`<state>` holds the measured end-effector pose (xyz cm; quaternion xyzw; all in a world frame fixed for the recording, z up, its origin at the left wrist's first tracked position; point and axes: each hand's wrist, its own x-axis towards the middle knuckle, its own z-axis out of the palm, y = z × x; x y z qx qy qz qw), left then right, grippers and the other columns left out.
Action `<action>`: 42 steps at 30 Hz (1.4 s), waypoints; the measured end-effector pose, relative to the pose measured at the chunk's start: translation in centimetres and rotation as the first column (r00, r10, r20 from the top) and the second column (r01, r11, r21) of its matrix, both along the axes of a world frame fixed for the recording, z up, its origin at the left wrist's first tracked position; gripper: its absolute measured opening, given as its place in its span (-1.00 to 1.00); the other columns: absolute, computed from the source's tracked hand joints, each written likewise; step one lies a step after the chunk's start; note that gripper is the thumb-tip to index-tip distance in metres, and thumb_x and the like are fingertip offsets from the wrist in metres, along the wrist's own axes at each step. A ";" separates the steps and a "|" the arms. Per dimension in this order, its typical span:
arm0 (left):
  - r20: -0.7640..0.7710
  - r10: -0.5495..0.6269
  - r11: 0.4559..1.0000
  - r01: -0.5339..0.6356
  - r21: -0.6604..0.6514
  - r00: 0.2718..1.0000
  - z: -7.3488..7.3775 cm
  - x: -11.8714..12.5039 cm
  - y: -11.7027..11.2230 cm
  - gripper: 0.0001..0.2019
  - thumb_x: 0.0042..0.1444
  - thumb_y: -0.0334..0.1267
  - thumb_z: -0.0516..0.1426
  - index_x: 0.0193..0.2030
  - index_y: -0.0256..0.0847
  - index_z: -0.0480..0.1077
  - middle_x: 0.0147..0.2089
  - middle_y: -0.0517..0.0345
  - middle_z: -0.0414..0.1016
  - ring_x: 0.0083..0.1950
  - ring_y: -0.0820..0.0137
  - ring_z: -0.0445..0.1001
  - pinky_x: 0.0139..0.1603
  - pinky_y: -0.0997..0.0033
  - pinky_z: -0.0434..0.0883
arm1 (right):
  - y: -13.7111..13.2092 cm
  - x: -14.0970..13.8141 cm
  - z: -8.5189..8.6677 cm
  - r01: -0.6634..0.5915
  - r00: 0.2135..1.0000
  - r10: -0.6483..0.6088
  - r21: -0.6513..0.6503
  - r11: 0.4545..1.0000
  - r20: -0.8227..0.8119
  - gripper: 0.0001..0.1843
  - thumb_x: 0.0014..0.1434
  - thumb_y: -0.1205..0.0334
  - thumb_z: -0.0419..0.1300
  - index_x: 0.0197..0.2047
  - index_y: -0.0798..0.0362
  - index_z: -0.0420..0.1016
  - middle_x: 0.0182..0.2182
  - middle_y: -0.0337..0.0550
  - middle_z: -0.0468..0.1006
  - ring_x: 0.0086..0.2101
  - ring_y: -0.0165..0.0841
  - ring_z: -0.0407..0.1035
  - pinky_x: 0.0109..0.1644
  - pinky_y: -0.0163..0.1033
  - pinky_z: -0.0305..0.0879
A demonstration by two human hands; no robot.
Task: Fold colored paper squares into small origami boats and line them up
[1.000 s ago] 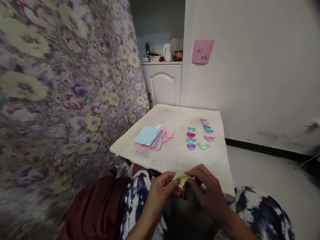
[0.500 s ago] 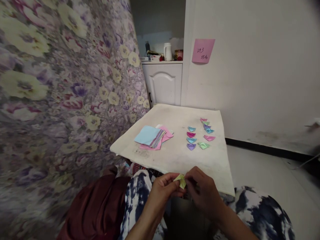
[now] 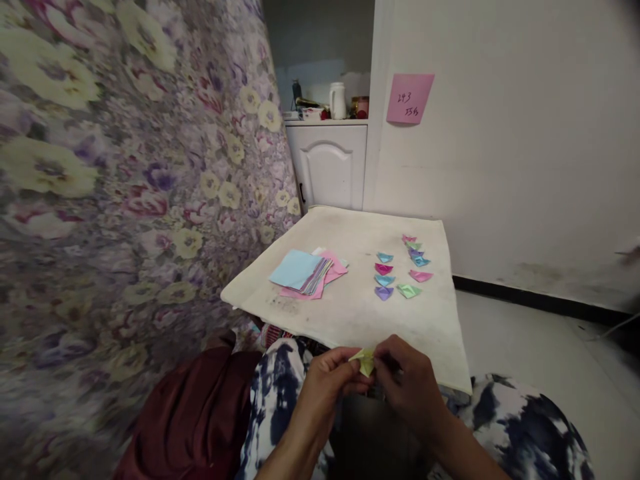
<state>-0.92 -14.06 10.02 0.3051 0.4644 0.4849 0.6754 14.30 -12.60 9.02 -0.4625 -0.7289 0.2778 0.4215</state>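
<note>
A small piece of folded yellow-green paper is between my two hands, just past the near edge of the table. My left hand pinches its left side, thumb on top. At the right side of the paper, my right hand has its thumb and fingertips pressed together on the edge. Folds show on the paper's face, while its underside is hidden. Farther out on the table lie several small folded paper boats, among them a purple one, a green one and a pink one.
On the left part of the cloth-covered table lies a stack of coloured paper sheets, light blue on top. A floral curtain hangs along the left. A pink note sticks to the wall, right of the white cabinet.
The yellow-green paper stays in both hands and has tilted slightly, with its right side spread a little more. My right fingers have shifted slightly on its edge. The whole view moved a little.
</note>
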 end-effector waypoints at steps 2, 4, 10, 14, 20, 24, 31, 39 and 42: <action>0.002 0.004 1.000 -0.004 -0.015 1.000 0.0 0.0 -0.1 -0.81 -0.04 -0.33 0.24 -0.27 -0.38 0.51 -0.45 0.03 0.58 -0.44 0.44 0.53 -0.41 0.57 0.43 | 0.0 0.0 -0.1 0.001 1.000 -0.001 -0.037 0.999 -0.020 -0.90 0.07 0.41 0.07 -0.43 0.05 0.30 -0.54 -0.29 0.33 -0.52 -0.42 0.23 -0.43 -0.33 0.12; 0.004 0.007 0.999 -0.007 -0.031 1.000 -0.1 0.1 -0.1 -0.82 -0.06 -0.34 0.25 -0.28 -0.38 0.51 -0.45 0.04 0.58 -0.45 0.44 0.53 -0.42 0.56 0.44 | 0.1 0.1 -0.2 -0.003 0.999 -0.001 -0.082 0.997 -0.050 -0.92 0.08 0.40 0.08 -0.42 0.05 0.31 -0.53 -0.28 0.34 -0.51 -0.41 0.24 -0.43 -0.33 0.13; -0.026 -0.007 1.000 0.006 -0.029 1.000 -0.3 0.2 0.2 -0.85 -0.05 -0.34 0.23 -0.30 -0.35 0.49 -0.44 0.08 0.56 -0.45 0.46 0.52 -0.41 0.56 0.44 | 0.1 0.4 -0.5 -0.023 0.991 -0.001 -0.178 0.984 -0.137 -0.94 0.11 0.35 0.07 -0.40 0.05 0.29 -0.54 -0.30 0.32 -0.52 -0.42 0.22 -0.44 -0.34 0.15; -0.088 -0.046 0.999 0.046 0.005 0.995 -0.3 0.3 0.3 -0.87 -0.07 -0.36 0.24 -0.34 -0.34 0.47 -0.45 0.12 0.55 -0.49 0.48 0.50 -0.45 0.57 0.43 | 0.1 0.4 -0.3 -0.044 0.989 0.021 -0.154 0.987 -0.150 -0.94 0.09 0.36 0.08 -0.42 0.05 0.29 -0.53 -0.29 0.32 -0.50 -0.42 0.23 -0.42 -0.33 0.15; -0.048 -0.017 1.000 0.016 -0.008 0.999 -0.3 0.1 0.3 -0.85 -0.09 -0.32 0.26 -0.35 -0.32 0.46 -0.45 0.14 0.54 -0.48 0.48 0.51 -0.45 0.58 0.43 | 0.0 0.3 -0.5 -0.105 0.914 -0.013 -0.269 0.957 -0.406 -0.93 0.14 0.26 0.09 -0.37 0.03 0.26 -0.55 -0.31 0.32 -0.52 -0.42 0.25 -0.45 -0.34 0.17; -0.023 0.004 1.000 -0.005 -0.029 1.000 -0.1 0.0 0.4 -0.84 -0.10 -0.31 0.26 -0.36 -0.32 0.45 -0.42 0.13 0.55 -0.47 0.48 0.52 -0.44 0.58 0.44 | 0.0 0.3 -1.0 -0.154 0.858 -0.022 -0.299 0.942 -0.513 -0.92 0.16 0.23 0.08 -0.34 0.02 0.24 -0.52 -0.31 0.32 -0.53 -0.43 0.25 -0.44 -0.34 0.20; -0.130 -0.020 1.000 0.019 -0.014 0.991 -0.1 0.2 0.6 -0.85 -0.11 -0.32 0.25 -0.37 -0.32 0.45 -0.48 0.14 0.54 -0.50 0.47 0.51 -0.48 0.58 0.41 | 0.4 0.6 -1.5 -0.154 0.937 0.098 -0.142 0.978 -0.336 -0.70 0.05 0.41 0.14 -0.11 0.01 0.32 -0.26 -0.18 0.41 -0.46 -0.44 0.27 -0.38 -0.33 0.24; -0.094 -0.047 0.999 0.046 -0.015 0.994 0.1 0.4 0.5 -0.84 -0.09 -0.30 0.26 -0.35 -0.32 0.47 -0.43 0.09 0.56 -0.48 0.47 0.50 -0.46 0.58 0.42 | 0.5 0.6 -1.3 -0.239 0.847 0.076 -0.250 0.938 -0.526 -0.93 0.14 0.24 0.13 -0.35 0.05 0.35 -0.30 -0.14 0.45 -0.42 -0.40 0.34 -0.34 -0.30 0.32; -0.038 -0.053 0.998 0.052 -0.030 0.998 0.2 0.5 0.5 -0.84 -0.07 -0.30 0.25 -0.35 -0.33 0.46 -0.41 0.05 0.57 -0.46 0.47 0.51 -0.43 0.57 0.43 | 0.4 0.7 -1.3 -0.259 0.813 0.049 -0.285 0.923 -0.581 -0.86 0.14 0.15 0.15 -0.34 0.05 0.33 -0.30 -0.11 0.47 -0.36 -0.34 0.38 -0.30 -0.27 0.36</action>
